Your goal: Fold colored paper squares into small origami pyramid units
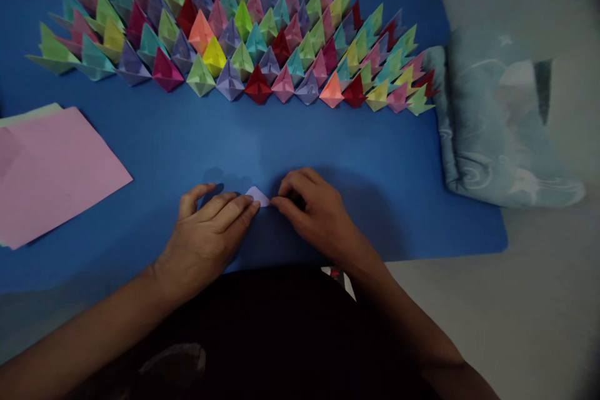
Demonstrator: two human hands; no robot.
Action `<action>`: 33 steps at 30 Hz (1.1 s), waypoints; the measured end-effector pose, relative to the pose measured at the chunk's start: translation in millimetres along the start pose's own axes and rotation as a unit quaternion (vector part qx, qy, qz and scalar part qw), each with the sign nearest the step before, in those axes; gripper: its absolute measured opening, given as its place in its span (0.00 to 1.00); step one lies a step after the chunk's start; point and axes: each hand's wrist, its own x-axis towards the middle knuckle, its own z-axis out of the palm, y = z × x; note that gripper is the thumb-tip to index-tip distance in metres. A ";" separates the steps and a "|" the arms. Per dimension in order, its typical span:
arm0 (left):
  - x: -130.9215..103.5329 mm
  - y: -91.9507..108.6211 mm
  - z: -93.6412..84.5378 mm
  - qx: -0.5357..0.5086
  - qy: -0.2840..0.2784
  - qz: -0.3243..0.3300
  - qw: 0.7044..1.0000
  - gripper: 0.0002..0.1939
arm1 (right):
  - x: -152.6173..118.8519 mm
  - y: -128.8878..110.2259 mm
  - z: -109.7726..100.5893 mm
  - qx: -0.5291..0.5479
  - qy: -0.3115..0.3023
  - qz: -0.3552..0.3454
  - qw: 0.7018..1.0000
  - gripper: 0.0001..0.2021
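A small folded piece of lavender paper (257,196) lies on the blue table near its front edge, its visible part a low triangle pointing away from me. My left hand (210,223) rests over the left side of the paper, fingers stretched out and pressing it down. At the right corner, my right hand (313,208) has thumb and forefinger pinched on the paper's tip, the other fingers curled. The part of the paper under my left fingers is hidden.
Rows of folded paper boats (229,81) in many colours fill the far side of the blue table (197,125). A stack of paper sheets (60,175), pink on top, lies at the left. Folded grey-green patterned cloth (487,131) sits at the right edge.
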 end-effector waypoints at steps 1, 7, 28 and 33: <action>-0.2 0.1 0.0 0.000 -0.003 -0.001 1.000 0.16 | -1.1 0.7 -0.9 0.015 0.007 0.002 1.000 0.05; -0.4 2.0 -2.2 0.002 -0.016 -0.001 1.000 0.17 | 2.1 -1.3 1.1 -0.041 -0.026 0.017 0.999 0.04; -26.6 -8.1 -1.1 0.009 0.046 -0.051 0.998 0.16 | 17.4 -26.9 19.5 -0.034 -0.078 0.016 0.996 0.06; -28.8 -10.1 -1.1 -0.013 0.048 -0.082 0.995 0.14 | 17.5 -29.3 19.9 -0.042 -0.074 0.026 0.996 0.04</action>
